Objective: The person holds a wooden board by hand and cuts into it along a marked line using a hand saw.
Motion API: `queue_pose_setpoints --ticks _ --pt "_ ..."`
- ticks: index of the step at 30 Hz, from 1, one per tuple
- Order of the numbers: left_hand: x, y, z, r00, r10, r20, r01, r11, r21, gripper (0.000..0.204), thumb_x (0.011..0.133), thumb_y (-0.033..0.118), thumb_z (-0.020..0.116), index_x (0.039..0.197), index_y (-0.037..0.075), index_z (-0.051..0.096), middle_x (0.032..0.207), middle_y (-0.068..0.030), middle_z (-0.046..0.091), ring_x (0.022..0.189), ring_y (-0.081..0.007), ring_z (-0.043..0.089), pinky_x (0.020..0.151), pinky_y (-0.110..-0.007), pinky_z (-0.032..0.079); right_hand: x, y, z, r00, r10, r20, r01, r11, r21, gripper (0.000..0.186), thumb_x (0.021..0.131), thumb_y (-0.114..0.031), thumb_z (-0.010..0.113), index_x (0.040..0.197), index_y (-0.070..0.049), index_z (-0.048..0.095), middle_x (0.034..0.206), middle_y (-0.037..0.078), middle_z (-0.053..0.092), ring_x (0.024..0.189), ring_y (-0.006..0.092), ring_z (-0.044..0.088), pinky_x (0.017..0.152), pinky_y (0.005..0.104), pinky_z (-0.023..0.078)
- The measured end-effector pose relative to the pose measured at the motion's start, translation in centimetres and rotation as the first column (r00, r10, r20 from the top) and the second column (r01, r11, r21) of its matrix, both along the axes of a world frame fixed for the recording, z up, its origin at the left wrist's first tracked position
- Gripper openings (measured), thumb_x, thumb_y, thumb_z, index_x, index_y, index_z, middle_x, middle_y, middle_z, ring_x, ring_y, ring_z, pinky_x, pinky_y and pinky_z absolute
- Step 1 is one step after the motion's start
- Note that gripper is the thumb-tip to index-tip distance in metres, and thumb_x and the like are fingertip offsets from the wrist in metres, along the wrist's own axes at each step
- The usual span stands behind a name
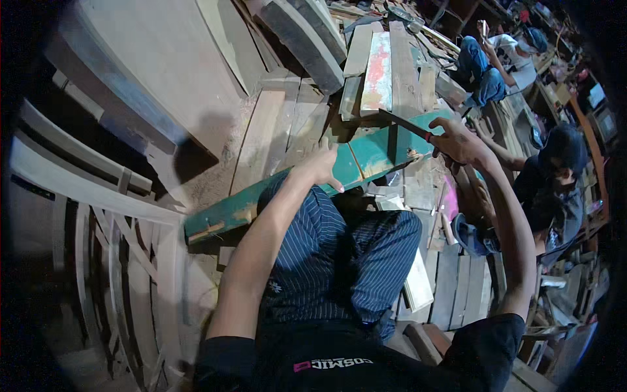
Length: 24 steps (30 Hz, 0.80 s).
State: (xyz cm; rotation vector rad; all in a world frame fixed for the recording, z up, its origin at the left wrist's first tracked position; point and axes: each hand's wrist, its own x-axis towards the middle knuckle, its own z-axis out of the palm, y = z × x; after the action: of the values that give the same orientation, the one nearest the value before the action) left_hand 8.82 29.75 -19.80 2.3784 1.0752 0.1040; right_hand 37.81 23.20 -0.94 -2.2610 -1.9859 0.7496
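Note:
A long green board (362, 153) with bare-wood patches lies diagonally across my lap, over my striped trousers (385, 248). My left hand (315, 164) grips the board near its middle, thumb on the near side and fingers toward the far side. My right hand (460, 140) is closed on the handle of a long, dark, flat bladed tool (405, 123), with a red band by my fingers. The blade points up and left over the right part of the board; whether it touches the board I cannot tell. A crack or cut line crosses the board just right of my left hand.
Planks (261, 130) and a pink-stained white board (375, 72) lie ahead. Wooden chair frames (98, 179) and large panels (157, 59) stand at the left. A co-worker (555, 163) crouches close at the right; another (506, 62) sits farther back among timber and clutter.

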Motion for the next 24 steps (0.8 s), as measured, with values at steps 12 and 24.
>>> queue_pose_setpoints --ticks 12,24 --pt "0.0 -0.2 -0.7 0.997 0.069 -0.042 -0.069 0.998 0.012 0.118 0.046 0.044 0.096 0.139 -0.004 0.041 0.146 -0.0289 0.034 0.134 -0.0433 0.041 0.109 -0.056 0.038 -4.1 4.8 -1.8 0.958 0.265 0.112 -0.243 0.954 -0.173 0.031 0.098 -0.027 0.056 0.108 -0.004 0.073 0.061 0.003 0.062 0.045 0.0096 0.055 0.040 0.0277 0.043" --pt "0.2 -0.3 -0.2 0.994 0.092 -0.063 -0.092 0.996 0.014 0.123 0.045 0.042 0.096 0.141 -0.006 0.038 0.148 -0.0299 0.032 0.135 -0.0450 0.040 0.111 -0.055 0.036 -3.1 2.3 -3.7 0.921 0.263 0.288 -0.324 0.927 0.190 0.028 0.096 -0.023 0.058 0.113 -0.005 0.071 0.080 0.028 0.067 0.072 0.0390 0.068 0.066 0.0454 0.051"
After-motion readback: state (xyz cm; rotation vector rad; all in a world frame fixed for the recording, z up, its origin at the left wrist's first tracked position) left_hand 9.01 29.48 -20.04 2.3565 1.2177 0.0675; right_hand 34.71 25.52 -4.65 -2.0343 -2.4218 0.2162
